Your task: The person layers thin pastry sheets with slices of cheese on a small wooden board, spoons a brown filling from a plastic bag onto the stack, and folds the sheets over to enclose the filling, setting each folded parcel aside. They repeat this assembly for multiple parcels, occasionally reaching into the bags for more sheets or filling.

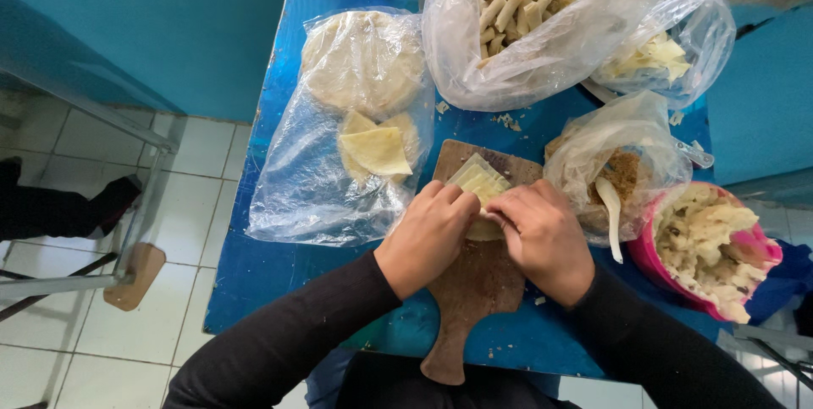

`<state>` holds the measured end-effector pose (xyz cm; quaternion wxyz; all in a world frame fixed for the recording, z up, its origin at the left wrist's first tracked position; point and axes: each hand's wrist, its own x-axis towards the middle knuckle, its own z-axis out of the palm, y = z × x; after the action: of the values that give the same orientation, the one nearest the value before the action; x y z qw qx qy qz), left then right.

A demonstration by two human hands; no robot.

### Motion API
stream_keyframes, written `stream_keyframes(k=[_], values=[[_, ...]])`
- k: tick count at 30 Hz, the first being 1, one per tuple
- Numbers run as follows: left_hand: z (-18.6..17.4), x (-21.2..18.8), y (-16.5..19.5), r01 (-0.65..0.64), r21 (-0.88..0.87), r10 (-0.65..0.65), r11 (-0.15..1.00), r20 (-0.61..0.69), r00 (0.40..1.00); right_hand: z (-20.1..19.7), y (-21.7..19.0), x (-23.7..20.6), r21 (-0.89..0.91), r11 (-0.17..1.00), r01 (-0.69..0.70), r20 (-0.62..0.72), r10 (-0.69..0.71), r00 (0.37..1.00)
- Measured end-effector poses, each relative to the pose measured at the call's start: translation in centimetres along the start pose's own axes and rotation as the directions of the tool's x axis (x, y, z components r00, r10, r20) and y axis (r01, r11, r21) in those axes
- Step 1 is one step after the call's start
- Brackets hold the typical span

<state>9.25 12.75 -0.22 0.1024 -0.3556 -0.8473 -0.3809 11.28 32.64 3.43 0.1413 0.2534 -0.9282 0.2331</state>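
Mid-table, on the board (474, 278) | left hand (426, 235), right hand (542, 235) both pinch the wrapper (479, 182) | wrapper runs toward the far edge, hands equally near

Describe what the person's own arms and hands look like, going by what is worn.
Both arms are covered by long, plain black sleeves that end at the wrists. The left hand and right hand are bare: no gloves, and no rings, watch or bracelets show.

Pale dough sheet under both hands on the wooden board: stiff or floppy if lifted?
Likely floppy: the dough sheet looks thin and folds under the left hand and right hand. Probably light, tear-prone. Unlikely to roll; it lies flat on the wooden board.
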Motion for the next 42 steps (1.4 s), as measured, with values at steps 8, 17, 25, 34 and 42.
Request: stream_keyframes(k=[8,17,25,34,42], values=[[0.2,0.2,0.1,0.018,0.083,-0.013,0.996,-0.06,0.998,0.6,0.0,-0.5,-0.136,0.987,0.089,-0.077,-0.1,0.992],[-0.5,0.3,0.1,0.089,-0.038,-0.092,0.995,-0.099,0.991,1.3,-0.1,-0.1,-0.22,0.973,0.064,-0.066,-0.081,0.995],[-1.5,1.0,1.0,-0.079,-0.049,0.067,0.996,-0.213,0.975,-0.2,0.7,0.5,0.436,0.772,-0.462,0.106,0.465,0.879],[-6.0,1.9,3.5,-0.259,0.016,0.254,0.966,-0.257,0.932,-8.4,2.6,-4.5,-0.063,0.99,-0.125,0.023,0.127,0.992],[-7.3,14.2,-0.2,-0.248,0.256,0.346,0.934,-0.486,0.803,-8.4,6.1,-6.9,-0.33,0.939,-0.092,0.138,0.145,0.98]])
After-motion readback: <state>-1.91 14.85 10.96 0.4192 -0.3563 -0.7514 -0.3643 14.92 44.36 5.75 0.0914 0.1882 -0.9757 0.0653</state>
